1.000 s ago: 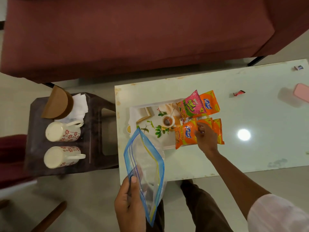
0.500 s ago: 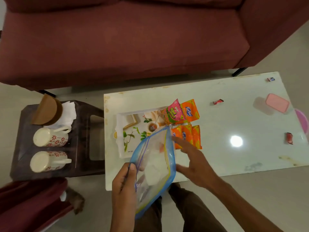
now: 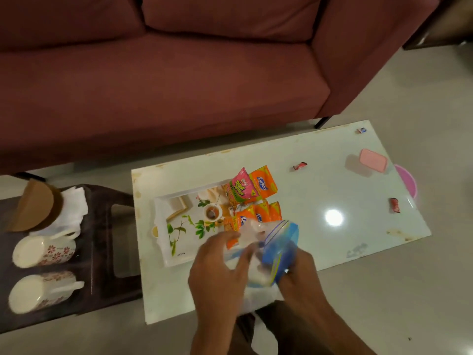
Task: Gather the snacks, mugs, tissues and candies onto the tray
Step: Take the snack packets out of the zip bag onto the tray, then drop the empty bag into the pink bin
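1. Over the table's near edge, now grips bag with both: left hand curled round its clear side, right hand, lately on the snacks, pinching the blue lip.
2. Leaves snacks at tray's right end; mugs, tissues, candies not yet gathered.
3. Cannot make out bag contents or fingertips: blurred, overlapped.

The white tray with a leaf print lies flat at the centre of the frame. One pink snack packet and several orange snack packets lie overlapping at its right end. Two white flowered mugs are at the lower left with white tissues just above them, and three small candies lie well apart at the right.
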Tool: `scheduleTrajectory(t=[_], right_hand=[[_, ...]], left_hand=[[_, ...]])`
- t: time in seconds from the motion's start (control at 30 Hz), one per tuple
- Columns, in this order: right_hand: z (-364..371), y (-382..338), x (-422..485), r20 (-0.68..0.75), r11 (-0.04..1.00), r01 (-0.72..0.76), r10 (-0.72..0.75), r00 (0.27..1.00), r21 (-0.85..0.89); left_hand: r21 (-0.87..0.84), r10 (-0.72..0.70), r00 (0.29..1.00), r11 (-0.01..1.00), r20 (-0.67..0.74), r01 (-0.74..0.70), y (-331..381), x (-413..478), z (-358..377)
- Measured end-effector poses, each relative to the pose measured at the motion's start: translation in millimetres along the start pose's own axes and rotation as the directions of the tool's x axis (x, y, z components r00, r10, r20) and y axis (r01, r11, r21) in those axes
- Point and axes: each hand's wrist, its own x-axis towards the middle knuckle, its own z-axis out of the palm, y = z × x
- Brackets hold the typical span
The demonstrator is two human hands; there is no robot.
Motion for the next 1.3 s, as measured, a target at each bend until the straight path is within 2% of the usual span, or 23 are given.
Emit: scheduleTrajectory(t=[0.03, 0.07, 0.1, 0.17, 0.23, 0.27, 0.33, 0.43, 0.5, 0.57, 0.63, 0.67, 0.73, 0.8, 0.87, 0.93, 1.0, 1.03, 1.1, 1.17, 1.2, 1.27, 1.3], right_hand=[[-7.7, -1.3, 2.8, -0.095, 0.991, 0.134, -0.136, 0.986, -0.023], [-16.9, -3.0, 3.5, -0.161, 0.978, 0.210, -0.207, 0.965, 0.001], [-26.4, 0.9, 4.1, -0.255, 0.973, 0.225, -0.207, 0.944, 0.044], [-38.0, -8.5, 11.3, -0.398, 0.957, 0.249, -0.172, 0.901, 0.151], [-41.4, -14.5, 19.7, -0.337, 0.900, 0.248, -0.122, 0.934, 0.359], [-42.9, -16.5, 18.8, -0.274, 0.854, 0.230, -0.108, 0.956, 0.467], [-47.3, -12.1, 14.8, -0.164, 0.784, 0.176, -0.095, 0.982, 0.596], [-61.5, -3.2, 15.2, -0.001, 0.721, 0.016, -0.021, 1.000, 0.693], [-82.1, 6.7, 21.8, 0.130, 0.692, -0.132, 0.055, 0.990, 0.710], [-108.3, 13.3, 29.9, 0.253, 0.740, -0.223, 0.073, 0.965, 0.635], [-144.4, 18.4, 45.2, 0.348, 0.808, -0.255, 0.066, 0.935, 0.532], [-164.2, 20.9, 53.9, 0.379, 0.833, -0.267, 0.076, 0.922, 0.485], [-200.0, 26.2, 74.8, 0.416, 0.878, -0.285, 0.112, 0.903, 0.384], [-237.0, 35.8, 98.9, 0.409, 0.918, -0.281, 0.151, 0.900, 0.281], [-271.7, 50.9, 121.7, 0.368, 0.956, -0.261, 0.196, 0.909, 0.135], [-304.0, 63.7, 140.6, 0.239, 0.981, -0.189, 0.194, 0.951, -0.044], [-351.0, 82.8, 158.8, -0.010, 0.990, -0.028, 0.027, 1.000, -0.140], [-374.9, 91.2, 166.3, -0.114, 0.984, 0.083, -0.102, 0.988, -0.160], [-416.8, 102.0, 178.5, -0.120, 0.930, 0.290, -0.322, 0.939, -0.227], [-456.5, 113.7, 192.1, 0.015, 0.853, 0.400, -0.420, 0.908, -0.336], [-470.3, 116.8, 200.0, 0.075, 0.786, 0.445, -0.460, 0.885, -0.429], [-497.1, 125.2, 220.8, 0.137, 0.676, 0.483, -0.498, 0.856, -0.557], [-507.5, 127.7, 230.6, 0.173, 0.656, 0.491, -0.489, 0.855, -0.573]], left_hand=[[-0.075, -0.037, 0.997, 0.997, -0.061, 0.032, -1.0, -0.4, -1.1], [-0.177, -0.126, 0.988, 0.978, -0.083, 0.110, -2.5, -1.6, -2.1], [-0.288, -0.247, 0.967, 0.932, -0.053, 0.222, -4.2, -2.9, -0.7], [-0.468, -0.459, 0.871, 0.740, 0.174, 0.484, -2.8, -9.7, 5.9], [-0.568, -0.518, 0.735, 0.475, 0.437, 0.672, 4.6, -13.7, 19.7], [-0.586, -0.508, 0.692, 0.383, 0.512, 0.714, 10.1, -13.0, 29.0], [-0.621, -0.447, 0.692, 0.320, 0.567, 0.715, 24.5, -9.6, 49.5], [-0.678, -0.324, 0.756, 0.335, 0.569, 0.654, 45.8, 5.2, 79.9], [-0.694, -0.229, 0.796, 0.394, 0.560, 0.602, 57.2, 15.2, 101.8], [-0.674, -0.144, 0.798, 0.461, 0.585, 0.577, 67.6, 22.2, 122.5], [-0.632, -0.068, 0.764, 0.517, 0.642, 0.577, 80.8, 24.3, 149.7], [-0.601, -0.036, 0.746, 0.567, 0.665, 0.563, 87.4, 24.0, 166.3], [-0.505, -0.004, 0.744, 0.733, 0.668, 0.456, 100.4, 24.4, 201.8], [-0.402, -0.012, 0.761, 0.844, 0.648, 0.356, 117.2, 23.4, 245.6], [-0.340, -0.040, 0.796, 0.890, 0.604, 0.303, 134.9, 22.5, 290.9], [-0.314, -0.043, 0.824, 0.912, 0.565, 0.263, 152.3, 22.1, 331.2], [-0.325, -0.099, 0.838, 0.892, 0.536, 0.314, 173.9, 23.8, 381.1], [-0.337, -0.161, 0.836, 0.863, 0.525, 0.377, 183.6, 26.2, 403.9], [-0.385, -0.269, 0.781, 0.751, 0.563, 0.537, 200.5, 32.2, 437.4], [-0.394, -0.286, 0.650, 0.605, 0.704, 0.692, 216.3, 35.4, 473.0], [-0.356, -0.260, 0.577, 0.575, 0.774, 0.737, 221.9, 35.5, 484.1], [-0.235, -0.193, 0.448, 0.638, 0.873, 0.733, 232.4, 33.0, 510.4], [-0.187, -0.166, 0.417, 0.706, 0.894, 0.683, 236.7, 32.5, 522.9]])
